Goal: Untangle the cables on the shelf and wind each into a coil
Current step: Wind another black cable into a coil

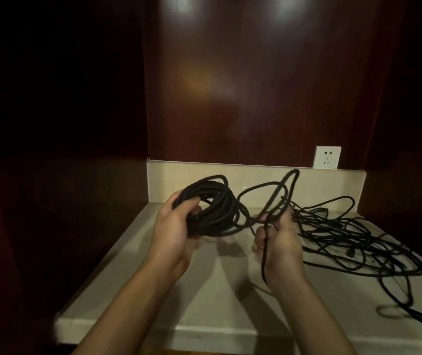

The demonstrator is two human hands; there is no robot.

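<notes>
**Coil in left hand, loose strand in right**

I see my left hand (176,226) gripping a wound coil (212,208) above the shelf (153,298), fingers curled through its centre. My right hand (280,242) pinches a loose strand (281,190) that loops upward and runs to the coil. The remaining tangle (353,242) lies on the shelf, right of both hands. A socket (327,157) sits on the back wall.

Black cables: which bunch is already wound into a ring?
The coil that the left hand grips; the tangle on the shelf sprawls loose.
</notes>
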